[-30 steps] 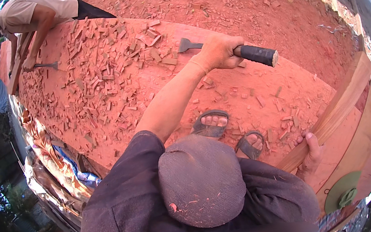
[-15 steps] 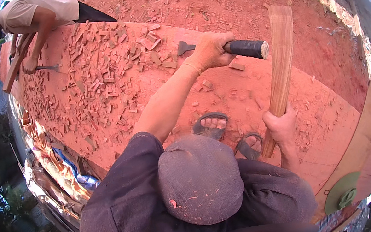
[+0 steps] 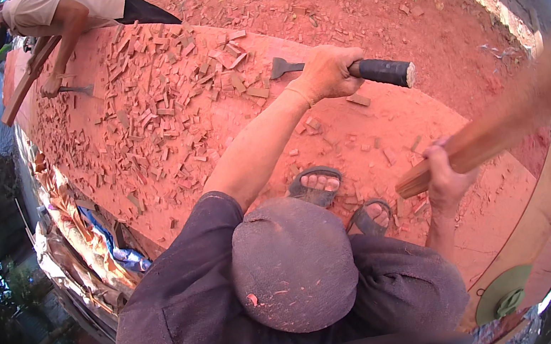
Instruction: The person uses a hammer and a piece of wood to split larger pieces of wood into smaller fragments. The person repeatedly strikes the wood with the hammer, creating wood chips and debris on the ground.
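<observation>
My left hand (image 3: pixel 329 71) is closed around a chisel (image 3: pixel 386 72) with a flat blade and a black-wrapped handle. Its blade points left over the red-dusted board; the pale butt end of the handle faces right. On the other side, my right hand (image 3: pixel 451 180) grips the lower end of a long wooden club (image 3: pixel 514 111). The club slants up to the right, apart from the chisel, its far end smeared by motion. Below the chisel, small wood chips (image 3: pixel 359 99) lie scattered on the large red board (image 3: pixel 328 138).
My sandalled feet (image 3: pixel 317 185) stand on the board. Many more chips (image 3: pixel 158 111) cover its left part. At the far left, a co-worker (image 3: pixel 74 13) bends over with a chisel and a wooden bar. A curved plank (image 3: pixel 544 183) and a green round thing (image 3: pixel 503 296) lie right.
The club has swung from nearly upright beside the chisel handle out to the right, with my right hand turning and moving right. My left hand keeps its hold on the chisel.
</observation>
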The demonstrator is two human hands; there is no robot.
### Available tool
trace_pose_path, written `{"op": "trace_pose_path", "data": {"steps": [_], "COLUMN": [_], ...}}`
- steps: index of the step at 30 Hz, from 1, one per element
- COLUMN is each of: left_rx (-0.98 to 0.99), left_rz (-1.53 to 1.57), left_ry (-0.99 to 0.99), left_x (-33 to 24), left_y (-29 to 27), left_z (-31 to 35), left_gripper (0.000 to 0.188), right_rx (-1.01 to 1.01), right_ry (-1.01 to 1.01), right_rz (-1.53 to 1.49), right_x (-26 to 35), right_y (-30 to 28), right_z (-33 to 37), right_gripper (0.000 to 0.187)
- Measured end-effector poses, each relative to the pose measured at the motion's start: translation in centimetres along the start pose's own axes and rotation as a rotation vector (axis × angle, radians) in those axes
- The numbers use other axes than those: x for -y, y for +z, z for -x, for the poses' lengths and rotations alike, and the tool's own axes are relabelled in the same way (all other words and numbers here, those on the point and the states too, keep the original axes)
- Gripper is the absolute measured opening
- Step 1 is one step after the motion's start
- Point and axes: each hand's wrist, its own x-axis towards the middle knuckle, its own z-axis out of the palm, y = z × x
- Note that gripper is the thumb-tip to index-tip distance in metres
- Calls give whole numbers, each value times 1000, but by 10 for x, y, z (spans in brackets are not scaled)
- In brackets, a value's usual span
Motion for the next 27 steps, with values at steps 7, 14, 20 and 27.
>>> {"op": "trace_pose_path", "data": {"steps": [7,14,20,27], "left_rx": [70,39,399,103], "left_rz": [-111,-52,-429,-67], "left_ry": [-35,-35,-234,45], "left_x": [8,13,43,-28], "left_y": [3,17,-64,-47], "left_z": [-5,5,55,87], "left_gripper": [19,18,16,18], "right_rx": [110,-114,545,303], "right_ry": [208,-10,347,523], "right_rz": [409,-183,726,345], "right_x": [-10,33,-79,-51], "right_y": [-65,6,6,-35], "right_z": [11,-14,51,74], "right_gripper": [26,26,23,29]}}
